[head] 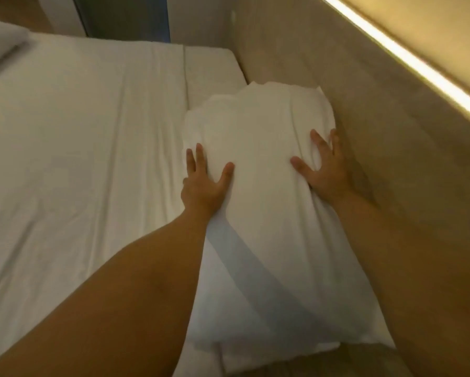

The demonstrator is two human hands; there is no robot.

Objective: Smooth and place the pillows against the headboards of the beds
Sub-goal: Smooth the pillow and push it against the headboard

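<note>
Two bare forearms are seen reaching in from the near edge. The soft white fabric pillow (261,202) lies lengthwise on the bed, its right long side against the beige padded headboard panel (364,110).

Left hand (204,186) is laid flat on the pillow's left edge, fingers (200,156) spread wide, nothing gripped. Right hand (323,170) is pressed flat on the right side next to the panel, fingers splayed, with creases gathered under the palm.

Step judged: smoothing, with placement nearly done. Next move calls for the palms to be swept outward so the folds near the far end are flattened, then the pillow snugged square to the panel.

Further out, the white wrinkled bed sheet (79,159) is clear of obstacles. A folded white bedding piece (2,42) sits at far left, well apart. A warm LED light strip (408,63) runs above the panel. Nothing is seen blocking.
</note>
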